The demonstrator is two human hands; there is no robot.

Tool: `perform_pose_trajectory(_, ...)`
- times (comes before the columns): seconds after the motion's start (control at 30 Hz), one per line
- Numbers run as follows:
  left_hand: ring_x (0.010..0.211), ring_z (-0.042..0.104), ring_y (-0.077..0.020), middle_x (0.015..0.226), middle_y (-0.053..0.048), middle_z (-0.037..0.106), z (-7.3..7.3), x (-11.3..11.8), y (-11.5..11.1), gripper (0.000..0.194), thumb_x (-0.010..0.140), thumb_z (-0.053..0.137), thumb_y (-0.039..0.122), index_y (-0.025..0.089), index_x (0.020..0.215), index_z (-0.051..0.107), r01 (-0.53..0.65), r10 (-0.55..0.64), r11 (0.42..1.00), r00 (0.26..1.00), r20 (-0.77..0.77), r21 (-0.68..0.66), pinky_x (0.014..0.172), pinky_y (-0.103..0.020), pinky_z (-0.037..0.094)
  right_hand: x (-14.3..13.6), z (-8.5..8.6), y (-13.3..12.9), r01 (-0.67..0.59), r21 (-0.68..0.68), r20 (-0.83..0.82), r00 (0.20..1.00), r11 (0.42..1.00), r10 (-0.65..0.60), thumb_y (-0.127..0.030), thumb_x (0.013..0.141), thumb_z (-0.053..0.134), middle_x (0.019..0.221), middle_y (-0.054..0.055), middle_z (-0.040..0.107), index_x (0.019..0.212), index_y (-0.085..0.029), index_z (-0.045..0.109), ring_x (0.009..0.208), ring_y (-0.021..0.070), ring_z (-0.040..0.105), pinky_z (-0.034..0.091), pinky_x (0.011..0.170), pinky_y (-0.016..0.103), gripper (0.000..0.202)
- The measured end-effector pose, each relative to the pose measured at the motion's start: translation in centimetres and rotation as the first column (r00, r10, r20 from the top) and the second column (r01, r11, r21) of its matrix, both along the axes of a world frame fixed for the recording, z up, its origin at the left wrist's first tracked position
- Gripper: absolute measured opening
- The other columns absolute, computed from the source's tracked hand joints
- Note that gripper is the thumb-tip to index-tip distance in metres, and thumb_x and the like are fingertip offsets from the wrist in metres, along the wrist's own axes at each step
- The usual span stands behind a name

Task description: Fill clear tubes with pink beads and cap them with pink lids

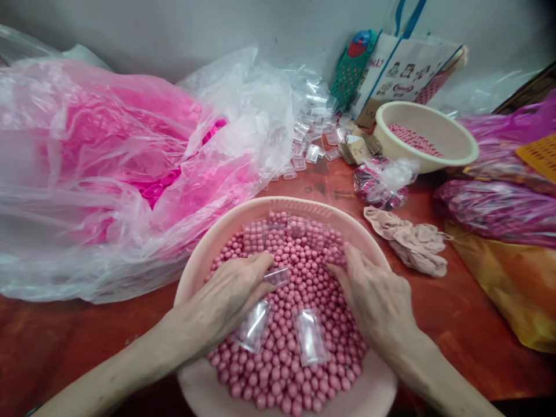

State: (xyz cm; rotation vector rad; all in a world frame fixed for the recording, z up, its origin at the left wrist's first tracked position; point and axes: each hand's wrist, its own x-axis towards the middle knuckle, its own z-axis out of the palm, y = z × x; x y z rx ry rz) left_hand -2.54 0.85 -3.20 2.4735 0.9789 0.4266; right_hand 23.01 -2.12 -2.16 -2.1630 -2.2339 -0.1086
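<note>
A large pale pink basin holds many round pink beads. Over its left part, my left hand pinches a small clear plastic case between thumb and fingers. At the basin's right side my right hand reaches down to the beads, fingers curled; what it holds, if anything, is hidden. Two clear cases, one beneath my left hand and another nearer the middle, lie on the beads. Several bead-filled clear cases sit along the basin's far side.
Pink items in a big clear plastic bag fill the left. Loose clear cases lie behind the basin. At the right are a cream bowl, a knotted bag, a beige cloth and purple packages.
</note>
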Motion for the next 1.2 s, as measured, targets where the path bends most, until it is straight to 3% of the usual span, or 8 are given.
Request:
perform_pose_trajectory(0.13, 0.115, 0.053, -0.0216, 0.126, -0.007, 0.054, 1.0, 0.7, 0.5, 0.039, 0.096, 0.038, 0.032, 0.025, 0.134, 0.030, -0.031, 0.031, 0.994, 1.000, -0.001, -0.101, 0.100, -0.038, 0.042, -0.4, 0.4, -0.7, 0.017, 0.116, 0.047, 0.999, 0.993, -0.023, -0.029, 0.093, 0.045, 0.084, 0.019, 0.069, 0.129, -0.003, 0.041, 0.056, 0.0279, 0.066, 0.031, 0.036, 0.030, 0.045)
perform_pose_trajectory(0.3, 0.093, 0.059, -0.0188, 0.101, -0.004, 0.062, 2.4, 2.0, 1.7, 0.021, 0.096, 0.040, 0.029, 0.021, 0.109, 0.052, -0.005, -0.009, 0.978, 0.997, -0.070, -0.206, 0.083, -0.033, 0.048, -1.7, 1.2, -0.7, -0.199, -0.040, -0.322, 0.930, 0.979, 0.176, -0.021, 0.088, 0.053, 0.091, 0.012, 0.068, 0.116, -0.012, 0.054, 0.067, 0.0229, 0.066, 0.049, 0.052, 0.031, 0.029)
perform_pose_trajectory(0.4, 0.078, 0.058, -0.0183, 0.086, -0.004, 0.060, 3.4, 1.7, 2.0, 0.021, 0.094, 0.038, 0.022, 0.018, 0.093, 0.059, 0.028, -0.056, 0.988, 0.982, -0.183, -0.151, 0.073, -0.033, 0.048, -2.0, 1.4, -1.0, -0.419, -0.228, -0.457, 0.843, 0.879, 0.284, -0.014, 0.082, 0.058, 0.090, 0.006, 0.066, 0.099, -0.020, 0.063, 0.069, 0.0199, 0.066, 0.052, 0.056, 0.029, 0.019)
perform_pose_trajectory(0.5, 0.081, 0.058, -0.0207, 0.094, -0.006, 0.060, 4.1, 0.2, 1.7, 0.026, 0.090, 0.036, 0.015, 0.021, 0.095, 0.060, 0.087, -0.098, 0.995, 0.959, -0.266, -0.054, 0.073, -0.035, 0.048, -1.5, 1.5, -2.0, -0.590, -0.197, -0.582, 0.713, 0.783, 0.391, -0.017, 0.084, 0.054, 0.106, 0.001, 0.065, 0.095, -0.030, 0.065, 0.084, 0.0165, 0.066, 0.053, 0.063, 0.024, 0.021)
perform_pose_trajectory(0.6, 0.095, 0.056, -0.0230, 0.107, -0.007, 0.059, 4.2, -0.6, 1.1, 0.033, 0.089, 0.031, 0.012, 0.024, 0.106, 0.057, 0.146, -0.144, 0.989, 0.955, -0.260, -0.010, 0.081, -0.037, 0.047, -0.4, 1.8, -3.3, -0.565, -0.155, -0.598, 0.707, 0.811, 0.378, -0.024, 0.086, 0.052, 0.116, -0.001, 0.063, 0.107, -0.036, 0.062, 0.098, 0.0173, 0.063, 0.055, 0.070, 0.025, 0.026)
perform_pose_trajectory(0.77, 0.078, 0.056, -0.0189, 0.092, -0.005, 0.059, 3.9, 1.8, 0.9, 0.029, 0.086, 0.034, 0.005, 0.021, 0.093, 0.057, 0.176, -0.187, 0.982, 0.934, -0.305, -0.064, 0.072, -0.032, 0.049, 0.7, 2.0, -4.5, -0.487, -0.095, -0.581, 0.735, 0.868, 0.350, -0.033, 0.088, 0.052, 0.109, 0.006, 0.067, 0.116, -0.030, 0.058, 0.095, 0.0238, 0.064, 0.054, 0.074, 0.031, 0.029)
perform_pose_trajectory(0.97, 0.073, 0.055, -0.0186, 0.092, -0.007, 0.057, 4.3, 4.4, 1.3, 0.024, 0.086, 0.034, 0.001, 0.015, 0.093, 0.051, 0.259, -0.269, 0.963, 0.900, -0.344, -0.075, 0.065, -0.031, 0.051, -1.5, -0.4, -3.9, -0.355, -0.205, -0.539, 0.819, 0.912, 0.198, -0.030, 0.078, 0.062, 0.080, 0.003, 0.065, 0.098, -0.022, 0.058, 0.065, 0.0206, 0.064, 0.049, 0.051, 0.028, 0.021)
perform_pose_trajectory(1.2, 0.089, 0.060, -0.0218, 0.106, -0.012, 0.059, 3.2, 4.0, 1.6, 0.020, 0.091, 0.039, 0.007, 0.012, 0.105, 0.053, 0.384, -0.388, 0.919, 0.837, -0.386, -0.090, 0.072, -0.031, 0.053, -2.2, -0.3, -4.0, -0.458, -0.196, -0.467, 0.821, 0.867, 0.329, -0.022, 0.083, 0.048, 0.104, 0.007, 0.062, 0.119, -0.027, 0.053, 0.064, 0.0170, 0.063, 0.038, 0.039, 0.024, 0.036)
